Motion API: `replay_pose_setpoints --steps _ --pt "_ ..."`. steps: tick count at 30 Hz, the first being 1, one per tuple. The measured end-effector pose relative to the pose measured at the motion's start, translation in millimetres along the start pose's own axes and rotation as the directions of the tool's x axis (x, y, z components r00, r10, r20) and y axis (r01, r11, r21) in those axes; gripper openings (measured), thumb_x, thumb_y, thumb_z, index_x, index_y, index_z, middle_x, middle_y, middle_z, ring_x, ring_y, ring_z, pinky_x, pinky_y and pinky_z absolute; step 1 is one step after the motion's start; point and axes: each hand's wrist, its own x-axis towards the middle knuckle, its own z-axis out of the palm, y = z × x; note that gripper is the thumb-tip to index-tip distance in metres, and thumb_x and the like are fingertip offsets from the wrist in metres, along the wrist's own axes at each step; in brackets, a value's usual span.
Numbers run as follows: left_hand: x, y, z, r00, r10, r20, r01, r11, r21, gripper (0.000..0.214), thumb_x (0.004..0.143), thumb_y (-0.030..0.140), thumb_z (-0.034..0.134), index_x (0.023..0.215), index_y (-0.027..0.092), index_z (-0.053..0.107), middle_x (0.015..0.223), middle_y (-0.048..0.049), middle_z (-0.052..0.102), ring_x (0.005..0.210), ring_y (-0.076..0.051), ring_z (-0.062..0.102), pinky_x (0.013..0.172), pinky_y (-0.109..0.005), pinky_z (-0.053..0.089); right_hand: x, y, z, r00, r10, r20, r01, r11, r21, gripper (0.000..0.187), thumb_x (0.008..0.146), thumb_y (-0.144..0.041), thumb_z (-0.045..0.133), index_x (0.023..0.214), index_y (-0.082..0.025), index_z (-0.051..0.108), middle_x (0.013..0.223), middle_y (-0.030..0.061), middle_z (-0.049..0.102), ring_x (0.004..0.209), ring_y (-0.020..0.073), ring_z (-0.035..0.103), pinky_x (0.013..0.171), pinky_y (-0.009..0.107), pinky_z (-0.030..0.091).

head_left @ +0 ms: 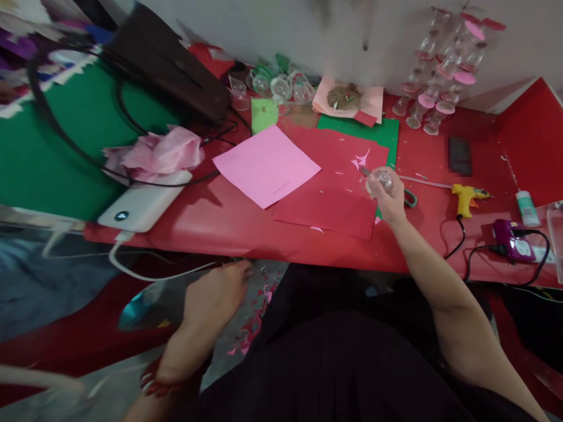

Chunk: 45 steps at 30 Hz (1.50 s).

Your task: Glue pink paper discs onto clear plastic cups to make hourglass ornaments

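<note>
My right hand point(389, 198) is closed around a small clear plastic cup point(384, 180), above the right side of a red paper sheet point(332, 202). Scissors lie beneath that hand, with a green handle point(410, 198) showing on its right. Beside the blade tip are pink paper scraps point(361, 159). A square pink sheet point(268, 167) overlaps the red one. My left hand point(215, 293) is low at the table's front edge, fingers curled together; what they hold, if anything, is hidden. A white cable point(162, 278) runs to just behind it.
At left, a white power bank point(143, 205) lies by crumpled pink paper point(162, 153) and a dark bag point(171, 64). Clear cups point(281, 87) stand behind. On the right are a yellow glue gun point(467, 199), a purple adapter point(514, 241), a bottle point(526, 208) and hanging cup strings point(433, 88).
</note>
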Motion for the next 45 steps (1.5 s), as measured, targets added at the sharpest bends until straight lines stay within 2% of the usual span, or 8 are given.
replay_pose_setpoints --steps 3,6,13,17,23,26,37,45 --pt "2 22 -1.1 0.905 0.162 -0.393 -0.224 0.967 -0.117 0.027 0.1 0.032 0.053 0.096 0.024 0.079 0.08 -0.0084 0.079 0.063 -0.028 0.072 0.06 -0.037 0.052 1 -3 1 0.982 0.181 -0.053 -0.168 0.967 0.189 0.057 0.082 -0.083 0.069 0.088 -0.028 0.055 0.072 -0.0026 0.065 0.05 0.0104 0.048 0.047 0.028 0.04" --pt "24 62 -13.8 0.616 0.3 -0.728 -0.616 0.76 -0.208 0.028 0.098 0.018 0.052 0.11 0.026 0.076 0.094 -0.0071 0.08 0.08 -0.025 0.075 0.074 -0.037 0.06 4 -7 0 0.945 0.324 -0.046 -0.302 0.917 0.259 0.053 0.086 -0.08 0.066 0.094 -0.029 0.054 0.077 -0.0018 0.072 0.045 0.0087 0.046 0.042 0.026 0.029" --pt "120 190 -75.0 0.367 0.668 -0.648 -0.929 0.223 -0.295 0.065 0.086 0.014 0.08 0.147 0.03 0.063 0.152 -0.0111 0.065 0.146 -0.03 0.057 0.124 -0.052 0.048 13 -13 -3 0.841 0.523 0.138 -0.53 0.748 0.399 0.063 0.092 -0.088 0.048 0.094 -0.026 0.06 0.066 -0.0007 0.067 0.045 0.0113 0.051 0.042 0.026 0.032" --pt "154 225 -70.6 0.395 0.695 -0.6 -0.845 0.018 -0.535 0.044 0.094 0.012 0.068 0.135 0.028 0.073 0.146 -0.01 0.071 0.134 -0.024 0.067 0.117 -0.043 0.054 12 -17 -3 0.798 0.572 0.191 -0.589 0.672 0.449 0.068 0.091 -0.091 0.046 0.084 -0.024 0.059 0.058 -0.0023 0.059 0.042 0.011 0.05 0.038 0.025 0.028" --pt "173 219 -45.7 0.75 0.465 -0.47 -0.406 -0.237 -0.883 0.037 0.104 0.056 0.061 0.116 0.022 0.072 0.108 -0.0085 0.078 0.088 -0.015 0.073 0.08 -0.031 0.062 5 -19 -6 0.852 0.468 0.236 -0.524 0.769 0.367 0.074 0.091 -0.092 0.045 0.123 -0.028 0.061 0.074 0.0011 0.075 0.041 0.0125 0.058 0.035 0.025 0.027" --pt "179 214 -42.0 0.804 0.421 -0.42 -0.316 -0.296 -0.902 0.045 0.098 0.067 0.065 0.111 0.024 0.069 0.105 -0.0069 0.076 0.085 -0.016 0.072 0.078 -0.032 0.062 3 -19 -8 0.912 0.369 0.179 -0.406 0.873 0.269 0.072 0.088 -0.088 0.059 0.132 -0.031 0.057 0.078 -0.0001 0.077 0.043 0.0121 0.059 0.038 0.025 0.033" --pt "175 214 -48.1 0.738 0.575 -0.353 -0.221 -0.288 -0.932 0.059 0.096 0.078 0.057 0.121 0.027 0.073 0.112 -0.0103 0.079 0.089 -0.021 0.075 0.073 -0.035 0.063 -1 -15 -6 0.968 0.252 0.025 -0.252 0.967 0.021 0.038 0.09 -0.058 0.074 0.11 -0.029 0.058 0.061 -0.0086 0.062 0.047 0.0132 0.055 0.052 0.03 0.044" --pt "155 204 -50.2 0.458 0.476 -0.751 -0.881 0.13 -0.455 0.057 0.087 0.066 0.078 0.126 0.025 0.072 0.127 -0.0135 0.07 0.122 -0.029 0.068 0.1 -0.045 0.062 -4 -4 -2 0.969 0.245 -0.011 -0.244 0.969 0.046 0.024 0.097 -0.05 0.063 0.098 -0.028 0.055 0.08 -0.0015 0.069 0.068 0.0146 0.066 0.068 0.031 0.056"
